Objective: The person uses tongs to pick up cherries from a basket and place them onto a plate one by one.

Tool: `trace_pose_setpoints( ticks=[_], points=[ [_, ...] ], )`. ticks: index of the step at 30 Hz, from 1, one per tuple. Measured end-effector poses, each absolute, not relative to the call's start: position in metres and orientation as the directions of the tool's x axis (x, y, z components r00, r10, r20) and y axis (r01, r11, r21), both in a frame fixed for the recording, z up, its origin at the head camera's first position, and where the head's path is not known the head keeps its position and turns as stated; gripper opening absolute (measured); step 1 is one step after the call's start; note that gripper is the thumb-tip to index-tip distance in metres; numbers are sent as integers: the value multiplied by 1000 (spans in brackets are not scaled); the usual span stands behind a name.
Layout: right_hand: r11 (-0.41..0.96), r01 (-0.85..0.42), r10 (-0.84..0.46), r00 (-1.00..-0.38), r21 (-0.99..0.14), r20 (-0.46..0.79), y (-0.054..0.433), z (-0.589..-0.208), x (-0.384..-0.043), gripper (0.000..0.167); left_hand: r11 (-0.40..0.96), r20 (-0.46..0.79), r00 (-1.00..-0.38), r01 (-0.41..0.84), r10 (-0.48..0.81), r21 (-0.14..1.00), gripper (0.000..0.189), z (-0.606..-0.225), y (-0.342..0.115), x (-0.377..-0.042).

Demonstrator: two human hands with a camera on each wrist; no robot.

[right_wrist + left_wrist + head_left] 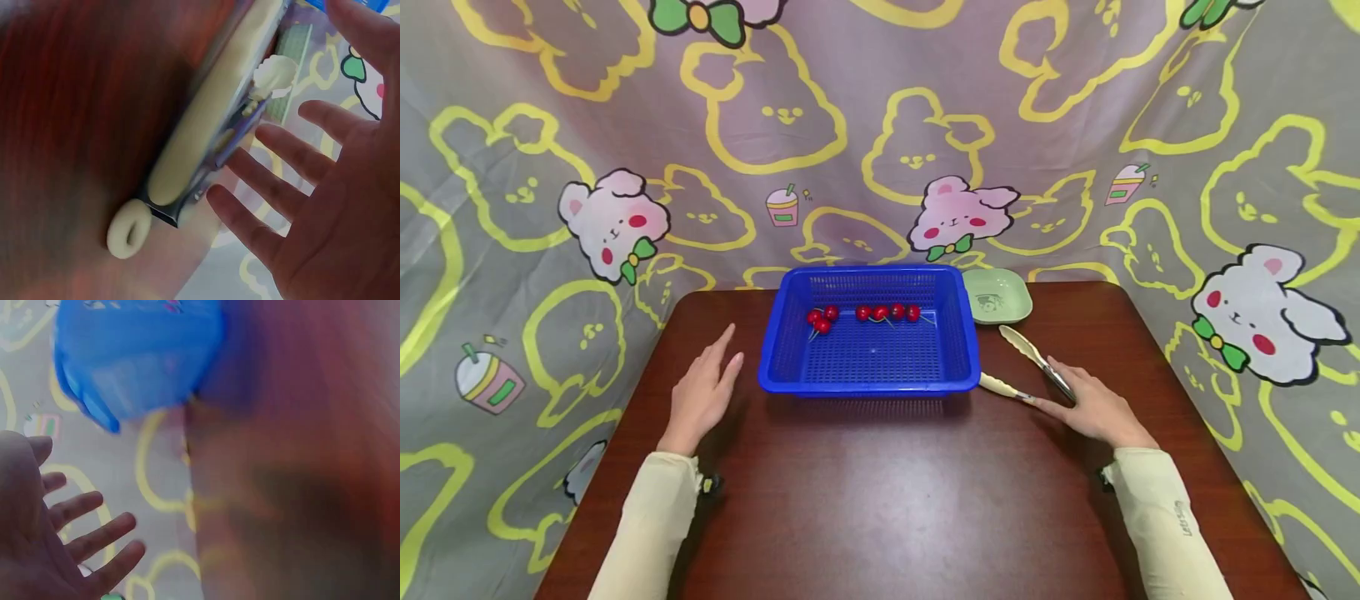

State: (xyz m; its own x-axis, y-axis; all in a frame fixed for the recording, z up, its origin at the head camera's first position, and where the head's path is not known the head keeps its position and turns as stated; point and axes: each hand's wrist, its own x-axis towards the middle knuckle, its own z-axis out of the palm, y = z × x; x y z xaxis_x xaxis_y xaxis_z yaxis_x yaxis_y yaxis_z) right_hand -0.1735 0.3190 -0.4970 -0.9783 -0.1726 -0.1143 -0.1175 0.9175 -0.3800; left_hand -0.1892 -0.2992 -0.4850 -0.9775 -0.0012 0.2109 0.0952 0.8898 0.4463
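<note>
In the head view my left hand point(700, 396) is held to the left of the blue basket point(868, 387), apart from it. The left wrist view shows its fingers point(103, 537) spread, with nothing in them. Over the kitchen tongs point(1028, 350) to the right of the basket is my right hand point(1097, 408), which hides their handle end. Those tongs point(212, 106) have cream grips, scalloped tips and a ring at the end; my right fingers point(250, 222) extend beside them, uncurled. Several red cherries with green stems point(880, 313) lie inside the basket in two groups.
A pale green dish point(1013, 307) stands behind the tongs, close against the basket's right side. The dark brown table point(880, 500) is bounded at the back and sides by a patterned cloth point(850, 183).
</note>
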Motion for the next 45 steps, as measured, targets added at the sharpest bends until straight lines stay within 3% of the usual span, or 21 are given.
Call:
trace_pose_setpoints(
  ticks=[5, 10, 17, 22, 45],
  points=[
    [913, -143, -195, -976, -382, -101, 319, -506, -174, 99, 825, 182, -983, 124, 26, 551, 62, -472, -270, -213],
    [917, -161, -201, -977, -365, -74, 320, -514, -177, 99, 819, 103, -995, 73, 18, 569, 69, -463, -245, -232],
    [941, -129, -164, -983, -314, -86, 321, -519, -177, 92, 892, -17, -998, -56, -54, 448, 76, -465, -219, -249],
    [944, -134, -167, -982, -302, -87, 322, -520, -178, 90, 930, -19, -995, -103, -103, 352, 83, -472, -211, -252],
    [931, -172, -190, -982, -321, -23, 325, -513, -185, 86, 948, 15, -993, -106, -116, 300, 81, -469, -206, -251]
  ],
)
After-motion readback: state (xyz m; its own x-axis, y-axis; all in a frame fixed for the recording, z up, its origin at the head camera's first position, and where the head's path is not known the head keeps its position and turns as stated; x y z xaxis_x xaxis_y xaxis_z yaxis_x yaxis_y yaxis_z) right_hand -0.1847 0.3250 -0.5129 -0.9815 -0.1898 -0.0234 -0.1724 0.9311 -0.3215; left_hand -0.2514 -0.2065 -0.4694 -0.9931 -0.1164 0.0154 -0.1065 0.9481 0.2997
